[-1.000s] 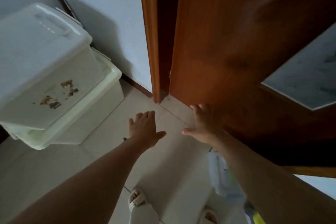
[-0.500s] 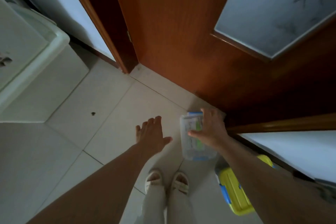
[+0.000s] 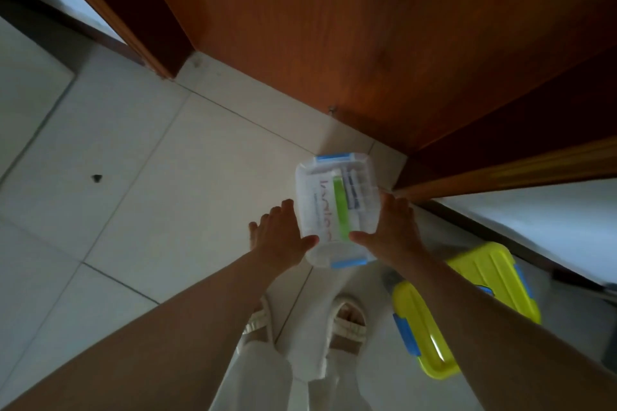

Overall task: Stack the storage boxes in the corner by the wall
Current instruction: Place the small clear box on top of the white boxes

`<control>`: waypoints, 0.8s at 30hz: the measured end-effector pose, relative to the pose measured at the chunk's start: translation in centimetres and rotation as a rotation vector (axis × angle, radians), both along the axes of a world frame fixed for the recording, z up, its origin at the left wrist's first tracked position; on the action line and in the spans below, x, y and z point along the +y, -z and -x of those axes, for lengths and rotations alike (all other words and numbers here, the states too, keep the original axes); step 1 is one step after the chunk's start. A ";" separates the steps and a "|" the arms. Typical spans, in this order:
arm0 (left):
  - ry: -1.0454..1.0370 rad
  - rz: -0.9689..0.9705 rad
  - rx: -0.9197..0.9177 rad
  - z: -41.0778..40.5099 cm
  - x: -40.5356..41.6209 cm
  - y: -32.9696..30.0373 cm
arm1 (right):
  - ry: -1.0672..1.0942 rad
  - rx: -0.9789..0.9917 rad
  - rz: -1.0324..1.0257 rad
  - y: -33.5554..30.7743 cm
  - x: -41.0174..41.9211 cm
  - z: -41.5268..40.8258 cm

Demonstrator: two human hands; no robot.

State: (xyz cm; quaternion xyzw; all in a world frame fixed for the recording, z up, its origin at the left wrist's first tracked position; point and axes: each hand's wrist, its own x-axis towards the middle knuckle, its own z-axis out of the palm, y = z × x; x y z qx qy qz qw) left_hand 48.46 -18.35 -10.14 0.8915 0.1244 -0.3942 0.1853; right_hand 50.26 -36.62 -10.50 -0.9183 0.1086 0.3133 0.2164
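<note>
Clear box held at both sides

Clear box [image 3: 337, 210], blue-latched, is sitting between your hands above the floor [image 3: 133, 177]: left hand [image 3: 278, 237] and right hand [image 3: 392, 233] are each gripping a side. Beyond it, the wooden door [image 3: 334, 27] is standing near.

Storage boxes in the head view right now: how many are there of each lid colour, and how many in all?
Clear lid with blue clips: 1, the clear box, with the left hand and right hand at its two sides.
Yellow lid with blue clips: 1, the yellow box on the floor, partly behind the right forearm.
Total: 2 boxes.
</note>
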 end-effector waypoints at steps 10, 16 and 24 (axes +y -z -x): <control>-0.265 0.012 0.008 -0.2 -3.2 14.4 | 0.107 0.032 -0.020 15.7 -4.0 -1.3; -0.408 0.017 -0.027 -1.2 -3.6 18.9 | 0.204 0.037 -0.128 20.4 -4.1 -2.1; -0.457 0.012 -0.100 -2.3 -3.5 19.3 | 0.242 -0.001 -0.073 20.2 -3.0 -2.8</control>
